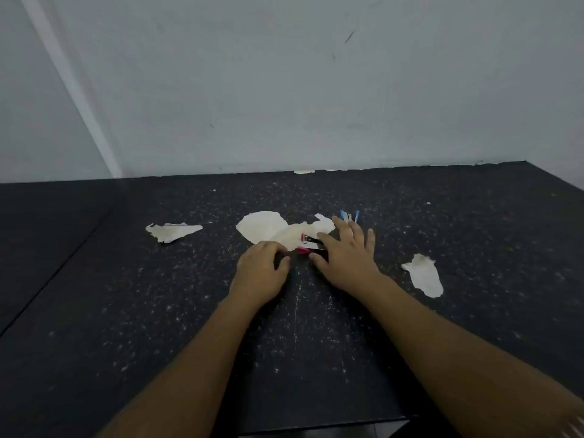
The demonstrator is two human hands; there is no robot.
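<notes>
A small red and black stapler (311, 243) lies on the dark speckled table (158, 311), partly on a torn cream paper piece (268, 227). My right hand (347, 254) rests over the stapler's right end, with index finger on top and thumb at its near side, the other fingers spread. My left hand (262, 267) sits just left of the stapler with fingers curled down onto the table at the paper's near edge; what its fingertips hold is hidden.
A torn paper scrap (172, 231) lies to the left and another scrap (425, 275) to the right. A small blue and silver object (349, 215) sits behind my right hand. A pale wall (316, 90) rises behind the table.
</notes>
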